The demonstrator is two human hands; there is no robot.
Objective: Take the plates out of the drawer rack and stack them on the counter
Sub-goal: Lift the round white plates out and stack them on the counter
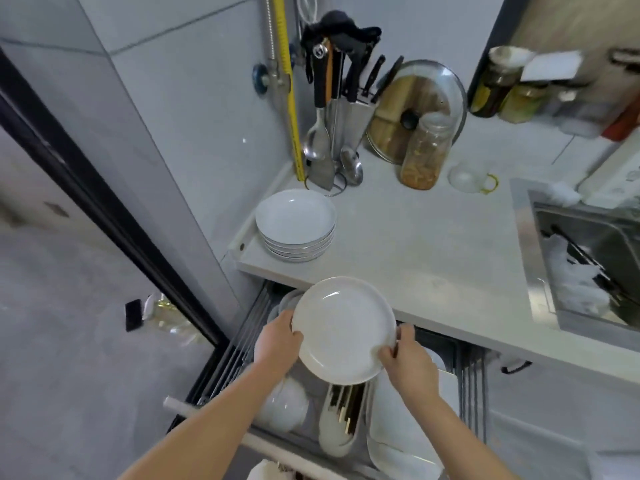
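Observation:
A white round plate (343,329) is held flat above the open drawer rack (242,344), just below the counter's front edge. My left hand (278,342) grips its left rim and my right hand (407,358) grips its lower right rim. On the counter (415,244), near the left corner, stands a stack of several white deep plates (296,225). More white dishes (282,405) stay in the rack under my arms, partly hidden by the held plate.
A cutlery holder (341,420) sits in the middle of the drawer. At the back of the counter are a utensil stand (329,133), a knife block (363,98), a pot lid (415,109) and a glass jar (424,154). A sink (588,258) lies at the right.

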